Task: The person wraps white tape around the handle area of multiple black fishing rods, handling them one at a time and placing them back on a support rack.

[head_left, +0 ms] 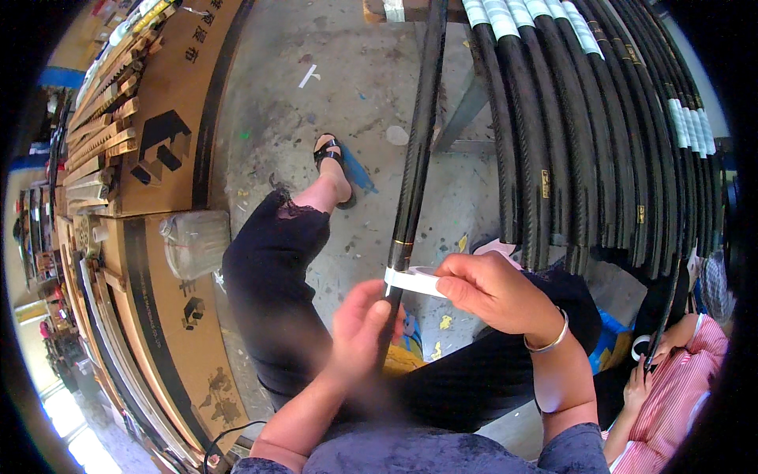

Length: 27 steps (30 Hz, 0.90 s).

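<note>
1. The black rod [418, 142] lies directly before the seated person, its long axis running from the lap outward to the top of the view, leaning slightly right.
2. The left hand [359, 328], nearer the rod, has its fingers closed about it, thumb along the surface, just below a white band [390, 276].
3. The right hand [493, 292] pinches the far edge of a white tape roll [418, 283] between thumb and fingers. The roll sits just right of the rod, roughly crosswise to it, between rod and fingers, and appears joined to the band.
4. To the right, a row of dark rods [545, 158] with pale wrappings lies beyond the right hand, bounding the space on that side.
5. To the left, well apart: cardboard boxes [178, 103] and a clear plastic container [197, 243].
6. Lower right: a co-worker in a striped sleeve [671, 403], beside a second white roll [640, 346].
</note>
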Each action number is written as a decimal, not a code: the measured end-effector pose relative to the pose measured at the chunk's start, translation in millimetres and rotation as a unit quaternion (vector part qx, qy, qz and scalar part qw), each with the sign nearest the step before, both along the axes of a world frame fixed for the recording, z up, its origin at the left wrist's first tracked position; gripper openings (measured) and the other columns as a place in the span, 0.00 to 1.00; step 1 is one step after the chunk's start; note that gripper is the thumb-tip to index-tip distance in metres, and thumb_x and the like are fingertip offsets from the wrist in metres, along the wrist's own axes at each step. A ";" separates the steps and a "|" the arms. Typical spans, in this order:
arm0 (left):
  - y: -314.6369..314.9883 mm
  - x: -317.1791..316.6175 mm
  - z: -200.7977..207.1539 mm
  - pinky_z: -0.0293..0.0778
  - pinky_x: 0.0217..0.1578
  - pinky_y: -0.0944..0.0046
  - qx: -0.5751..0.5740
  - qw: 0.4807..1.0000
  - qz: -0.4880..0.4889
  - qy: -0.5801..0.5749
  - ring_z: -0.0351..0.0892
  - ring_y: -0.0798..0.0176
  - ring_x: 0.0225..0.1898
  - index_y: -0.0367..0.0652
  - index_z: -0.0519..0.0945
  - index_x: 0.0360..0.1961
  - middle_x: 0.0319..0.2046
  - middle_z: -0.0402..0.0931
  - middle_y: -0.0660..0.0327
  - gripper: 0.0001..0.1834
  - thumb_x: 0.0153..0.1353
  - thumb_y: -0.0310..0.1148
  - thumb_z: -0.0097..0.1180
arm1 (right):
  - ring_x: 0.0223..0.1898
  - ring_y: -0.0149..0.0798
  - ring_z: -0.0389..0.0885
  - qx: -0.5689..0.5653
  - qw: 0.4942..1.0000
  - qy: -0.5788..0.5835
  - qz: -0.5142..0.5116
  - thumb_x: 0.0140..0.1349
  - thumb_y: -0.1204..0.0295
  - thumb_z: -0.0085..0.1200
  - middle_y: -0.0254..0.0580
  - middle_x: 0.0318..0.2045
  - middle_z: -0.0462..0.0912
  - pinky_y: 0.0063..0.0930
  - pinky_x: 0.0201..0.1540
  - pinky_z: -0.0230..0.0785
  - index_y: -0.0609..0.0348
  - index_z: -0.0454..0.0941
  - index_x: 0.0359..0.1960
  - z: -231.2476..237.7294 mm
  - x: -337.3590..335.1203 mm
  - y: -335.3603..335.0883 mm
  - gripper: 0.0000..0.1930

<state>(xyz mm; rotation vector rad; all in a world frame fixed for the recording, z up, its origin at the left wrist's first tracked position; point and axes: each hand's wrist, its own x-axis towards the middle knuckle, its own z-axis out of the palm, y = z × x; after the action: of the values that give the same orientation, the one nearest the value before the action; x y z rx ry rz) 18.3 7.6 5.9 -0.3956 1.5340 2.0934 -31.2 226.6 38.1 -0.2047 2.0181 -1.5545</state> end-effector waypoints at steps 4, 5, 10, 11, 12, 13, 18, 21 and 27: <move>2.5 1.3 -1.5 0.69 0.23 0.70 -0.009 1.000 0.005 0.002 0.71 0.69 0.22 0.36 0.66 0.50 0.29 0.73 0.58 0.20 0.66 0.40 0.51 | 0.19 0.37 0.70 0.006 1.000 -0.005 -0.010 0.65 0.66 0.51 0.45 0.17 0.72 0.30 0.24 0.62 0.65 0.75 0.32 2.1 0.0 -0.6 0.13; 3.2 1.3 -1.3 0.69 0.22 0.70 -0.015 1.000 0.008 0.001 0.70 0.69 0.22 0.36 0.66 0.50 0.30 0.73 0.58 0.19 0.66 0.39 0.51 | 0.18 0.43 0.72 0.014 1.000 -0.001 -0.010 0.65 0.64 0.51 0.50 0.17 0.72 0.34 0.24 0.64 0.65 0.76 0.31 2.9 0.0 -0.5 0.14; 6.4 1.9 1.1 0.70 0.23 0.70 -0.072 0.997 0.006 0.040 0.71 0.69 0.24 0.35 0.66 0.50 0.31 0.73 0.58 0.17 0.66 0.35 0.50 | 0.18 0.42 0.72 0.017 1.000 -0.015 -0.011 0.65 0.63 0.51 0.49 0.17 0.72 0.33 0.24 0.64 0.65 0.76 0.31 15.6 2.1 0.2 0.14; 7.0 2.1 1.5 0.70 0.23 0.70 -0.085 0.995 0.009 0.046 0.72 0.69 0.24 0.35 0.66 0.50 0.31 0.73 0.58 0.17 0.66 0.35 0.50 | 0.18 0.41 0.72 0.013 1.000 -0.011 -0.010 0.65 0.63 0.51 0.48 0.16 0.72 0.33 0.24 0.64 0.65 0.75 0.31 16.1 1.9 -0.3 0.14; 6.9 2.1 1.6 0.71 0.24 0.69 -0.083 0.996 0.009 0.043 0.72 0.69 0.24 0.35 0.66 0.50 0.31 0.73 0.58 0.17 0.66 0.35 0.51 | 0.18 0.41 0.72 0.018 1.000 -0.011 -0.010 0.65 0.63 0.51 0.48 0.16 0.72 0.33 0.24 0.64 0.65 0.76 0.31 16.0 2.0 0.0 0.14; 6.3 2.3 1.8 0.71 0.24 0.69 -0.081 0.996 0.010 0.039 0.72 0.69 0.24 0.35 0.66 0.50 0.31 0.73 0.58 0.17 0.66 0.35 0.51 | 0.18 0.41 0.72 0.023 1.000 -0.010 -0.009 0.65 0.63 0.51 0.48 0.16 0.72 0.33 0.24 0.64 0.65 0.76 0.31 15.7 2.1 0.3 0.14; 4.6 1.1 2.5 0.71 0.24 0.69 -0.047 0.999 0.009 0.017 0.72 0.69 0.23 0.35 0.66 0.50 0.29 0.74 0.58 0.20 0.66 0.40 0.52 | 0.18 0.41 0.73 0.018 1.000 -0.004 -0.007 0.66 0.63 0.50 0.49 0.17 0.72 0.33 0.24 0.64 0.64 0.76 0.31 9.8 0.9 1.7 0.14; 3.2 0.4 0.4 0.70 0.22 0.70 -0.022 1.000 -0.001 0.019 0.72 0.68 0.22 0.36 0.66 0.50 0.28 0.74 0.57 0.22 0.66 0.44 0.52 | 0.18 0.42 0.73 0.005 1.000 0.000 -0.012 0.66 0.64 0.51 0.49 0.17 0.73 0.33 0.25 0.64 0.65 0.76 0.31 7.4 0.5 2.1 0.14; 0.2 0.3 -5.6 0.67 0.18 0.70 0.037 0.999 0.005 -0.007 0.70 0.68 0.19 0.38 0.66 0.49 0.27 0.73 0.58 0.23 0.65 0.46 0.53 | 0.19 0.36 0.71 0.003 1.000 -0.011 -0.008 0.65 0.65 0.51 0.44 0.17 0.73 0.30 0.24 0.63 0.65 0.76 0.32 2.7 -0.4 0.5 0.13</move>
<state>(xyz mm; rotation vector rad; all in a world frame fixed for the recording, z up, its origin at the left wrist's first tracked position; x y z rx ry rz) 18.6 7.8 0.3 -0.3893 1.4446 2.1434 -31.7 227.1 40.8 -0.1686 2.0116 -1.5531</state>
